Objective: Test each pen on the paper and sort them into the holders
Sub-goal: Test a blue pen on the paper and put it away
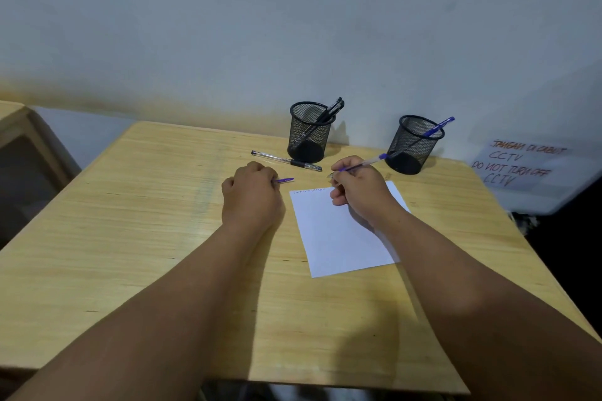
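Observation:
My right hand (356, 187) grips a blue pen (368, 162), tip down at the top edge of a white paper (338, 238) that carries a few short scribbles. In my left hand (252, 195) sits a blue pen cap (284, 180), fingers closed, resting on the table left of the paper. A clear black-ink pen (286, 160) lies on the table in front of the left mesh holder (309, 132), which holds black pens. Further right, the second mesh holder (413, 145) has one blue pen (438, 128) in it.
The wooden table (146, 238) stands against a pale wall. A handwritten CCTV notice (518, 163) hangs on the wall at the right. Another wooden piece of furniture (19, 140) stands at the far left.

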